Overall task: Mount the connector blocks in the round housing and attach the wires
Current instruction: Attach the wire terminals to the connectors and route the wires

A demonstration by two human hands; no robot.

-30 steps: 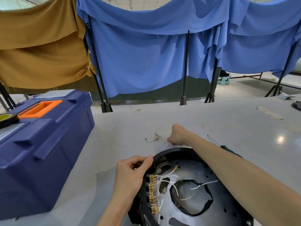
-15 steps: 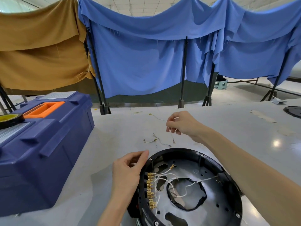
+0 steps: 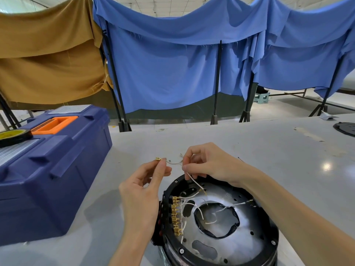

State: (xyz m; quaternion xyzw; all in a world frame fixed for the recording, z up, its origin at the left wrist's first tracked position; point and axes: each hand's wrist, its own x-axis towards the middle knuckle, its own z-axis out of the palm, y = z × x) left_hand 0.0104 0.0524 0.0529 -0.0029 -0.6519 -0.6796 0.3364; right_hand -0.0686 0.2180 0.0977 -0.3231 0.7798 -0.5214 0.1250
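Left hand (image 3: 146, 186) has come off the round housing (image 3: 269, 244) rim and now pinches the loose wire (image 3: 173, 163) right behind its brass terminal (image 3: 158, 158); right hand (image 3: 208, 166) has brought that wire back from the counter (image 3: 269, 150) and pinches it further along, both just above the housing's far edge. Judgement: keep the wire lightly taut, square the terminal to a free tab on the connector block (image 3: 176, 215) at the housing's left wall, push straight, avoid the white leads (image 3: 238, 204) already fitted. Count: one housing on the counter, one connector block, one wire in hand, one toolbox (image 3: 53, 169) with one tape roll (image 3: 13, 136) on top.
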